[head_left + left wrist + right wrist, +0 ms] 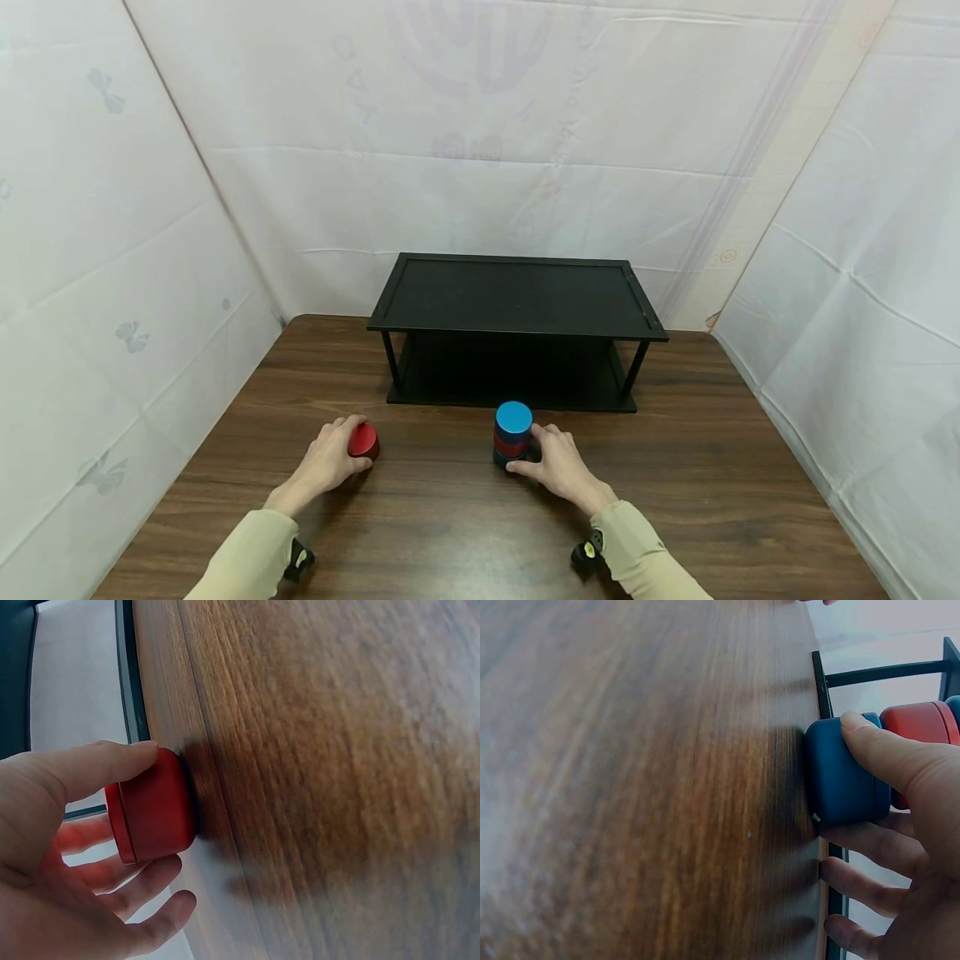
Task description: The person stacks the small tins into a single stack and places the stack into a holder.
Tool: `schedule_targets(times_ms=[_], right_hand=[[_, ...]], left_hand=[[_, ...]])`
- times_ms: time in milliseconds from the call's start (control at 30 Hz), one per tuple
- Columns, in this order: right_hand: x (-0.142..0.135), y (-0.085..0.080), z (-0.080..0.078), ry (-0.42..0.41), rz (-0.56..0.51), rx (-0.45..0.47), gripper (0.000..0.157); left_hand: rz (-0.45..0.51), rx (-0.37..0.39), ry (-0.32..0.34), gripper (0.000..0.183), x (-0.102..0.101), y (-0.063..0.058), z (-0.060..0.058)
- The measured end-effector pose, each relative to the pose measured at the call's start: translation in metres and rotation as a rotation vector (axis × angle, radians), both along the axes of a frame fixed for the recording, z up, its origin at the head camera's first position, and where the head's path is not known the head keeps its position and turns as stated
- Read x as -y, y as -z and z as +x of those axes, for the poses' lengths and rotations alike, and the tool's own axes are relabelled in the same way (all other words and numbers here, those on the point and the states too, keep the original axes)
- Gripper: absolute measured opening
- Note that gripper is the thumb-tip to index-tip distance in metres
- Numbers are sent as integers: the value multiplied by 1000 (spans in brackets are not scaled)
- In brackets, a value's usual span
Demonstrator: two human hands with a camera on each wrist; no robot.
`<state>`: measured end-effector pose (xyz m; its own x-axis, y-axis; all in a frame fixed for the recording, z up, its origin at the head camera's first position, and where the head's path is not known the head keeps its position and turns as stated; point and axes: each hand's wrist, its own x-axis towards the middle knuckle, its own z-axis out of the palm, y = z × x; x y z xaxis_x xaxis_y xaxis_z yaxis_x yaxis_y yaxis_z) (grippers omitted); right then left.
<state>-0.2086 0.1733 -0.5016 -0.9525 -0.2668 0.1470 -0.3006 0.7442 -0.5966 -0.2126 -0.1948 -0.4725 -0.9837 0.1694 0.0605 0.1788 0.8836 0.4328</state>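
Observation:
A small round red tin [363, 440] with a lid stands on the table left of centre. My left hand [327, 458] holds it from the side, thumb on one face and fingers around the other, as the left wrist view shows. Near the shelf's front edge is a stack of three round tins: a blue tin [513, 417] on top, a red tin [510, 448] in the middle, another blue tin [844, 776] at the bottom. My right hand [562, 468] grips the bottom blue tin between thumb and fingers. That tin sits on or very close to the tabletop.
Behind the stack stands a black two-level shelf [517, 292] on thin posts, at the back of the brown wooden table [442, 517]. White cloth walls [480, 167] enclose the back and both sides. Dark devices [298, 558] are strapped to both wrists.

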Motion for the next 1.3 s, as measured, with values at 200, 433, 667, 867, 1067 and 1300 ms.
schedule_targets(times_ms=[200, 433, 667, 867, 1067, 1300], right_hand=[[0, 0, 0, 0, 0, -1, 58], [-1, 0, 0, 1, 6, 4, 58], [-1, 0, 0, 8, 6, 11, 60], [0, -1, 0, 8, 7, 12, 61], [0, -2, 0, 8, 11, 3, 58], [0, -2, 0, 9, 10, 2, 58]], left_hand=[[12, 0, -7, 66, 1, 3, 0], [25, -2, -8, 66, 3, 5, -1], [50, 9, -23, 67, 3, 5, 0], [83, 10, -35, 65, 4, 7, -1], [90, -2, -35, 63, 4, 8, -3], [78, -15, -27, 63, 2, 5, -3]])
